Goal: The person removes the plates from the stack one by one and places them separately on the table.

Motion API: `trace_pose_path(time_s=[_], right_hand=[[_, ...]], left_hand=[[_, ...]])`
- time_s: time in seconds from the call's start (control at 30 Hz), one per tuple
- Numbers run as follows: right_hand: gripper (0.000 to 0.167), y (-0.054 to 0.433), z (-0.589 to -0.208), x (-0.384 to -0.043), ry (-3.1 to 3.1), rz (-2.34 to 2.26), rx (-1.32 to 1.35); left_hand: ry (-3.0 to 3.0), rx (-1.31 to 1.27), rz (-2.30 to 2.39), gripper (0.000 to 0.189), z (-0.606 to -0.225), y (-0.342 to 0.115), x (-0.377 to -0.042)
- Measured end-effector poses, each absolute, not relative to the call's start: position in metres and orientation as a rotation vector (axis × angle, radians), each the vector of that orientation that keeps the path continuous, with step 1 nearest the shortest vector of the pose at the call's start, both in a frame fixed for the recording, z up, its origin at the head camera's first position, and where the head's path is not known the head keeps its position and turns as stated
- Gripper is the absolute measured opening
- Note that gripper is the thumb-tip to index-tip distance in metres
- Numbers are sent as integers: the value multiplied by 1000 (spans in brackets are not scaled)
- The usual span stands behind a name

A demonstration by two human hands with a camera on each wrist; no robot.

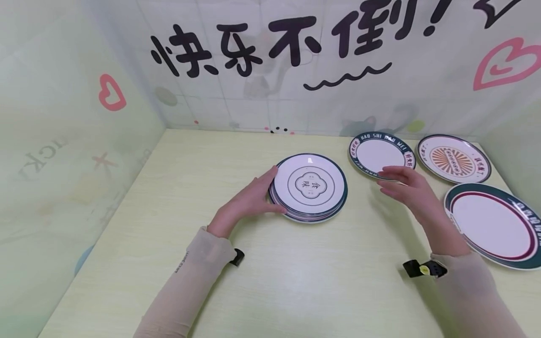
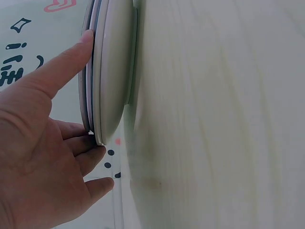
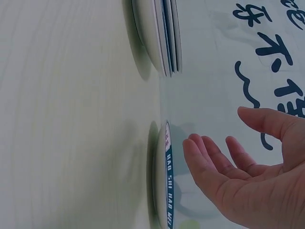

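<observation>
- The pale yellow-green desk point(image 1: 296, 281) carries everything, with a printed backdrop point(image 1: 296, 70) of black characters and pink hearts rising behind it.
- Far right, there's the largest plate point(image 1: 492, 225), white with a green and maroon rim, lying flat and cut off by the frame edge.
- Centre of the desk: a stack of plates point(image 1: 309, 187), the top one white with a dark green rim and a clover-shaped emblem.
- The left hand point(image 1: 253, 199) is on the stack's left edge, thumb over the top rim and fingers curled under the lower rim; the left wrist view shows this clearly.
- Back right, a sunburst plate point(image 1: 453, 158) lies by the backdrop.
- Just beside it, a lettered-rim plate point(image 1: 380, 152) lies flat.
- The right hand point(image 1: 405, 185) hovers over that plate's near edge, fingers loose and apart, holding nothing.
</observation>
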State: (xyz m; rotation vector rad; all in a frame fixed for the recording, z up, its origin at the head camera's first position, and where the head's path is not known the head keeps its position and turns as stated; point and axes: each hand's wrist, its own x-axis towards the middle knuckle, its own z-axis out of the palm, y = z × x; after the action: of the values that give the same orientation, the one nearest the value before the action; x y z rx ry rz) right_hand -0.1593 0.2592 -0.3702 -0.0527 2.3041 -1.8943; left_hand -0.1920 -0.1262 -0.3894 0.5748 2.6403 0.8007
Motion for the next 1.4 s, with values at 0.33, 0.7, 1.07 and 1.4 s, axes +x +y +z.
trace_pose_path(time_s=[0.33, 0.7, 1.07, 1.4], right_hand=[[33, 238, -369, -163, 2338, -1832, -96], [55, 220, -372, -164, 2380, -1716, -89], [56, 207, -377, -166, 2392, -1643, -99], [57, 196, -381, -171, 2445, -1569, -102]], left_hand=[[2640, 581, 797, 123, -388, -126, -192], [2636, 579, 797, 122, -388, -125, -192], [2635, 582, 808, 121, -389, -126, -193], [2633, 561, 817, 120, -390, -126, -192]])
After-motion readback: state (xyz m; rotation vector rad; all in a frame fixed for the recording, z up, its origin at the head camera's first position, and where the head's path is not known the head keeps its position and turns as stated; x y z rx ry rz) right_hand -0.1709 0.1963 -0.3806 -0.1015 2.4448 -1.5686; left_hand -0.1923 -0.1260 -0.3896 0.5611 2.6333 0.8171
